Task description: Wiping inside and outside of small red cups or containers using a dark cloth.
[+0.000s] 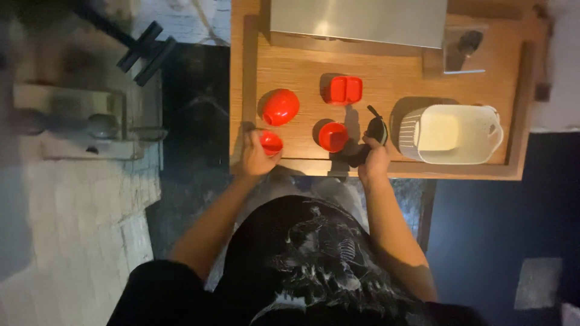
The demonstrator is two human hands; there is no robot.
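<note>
1. Head view, looking straight down: you stand at a wooden table [386, 78]. Your left hand [257, 156] is closed around a small red cup [271, 143] at the table's near edge.
2. Your right hand [374, 160] grips a black utensil [370, 140], its dark head lying on the wood just beside a red bowl [333, 136].
3. Further in sit a round red container [281, 107], a red two-part dish [345, 90] and a white basket [450, 134] to your right.
4. Risk: the cup sits at the table's edge; a loose hold could drop it to the floor. The light is dim, so the utensil could knock the nearby bowl.
</note>
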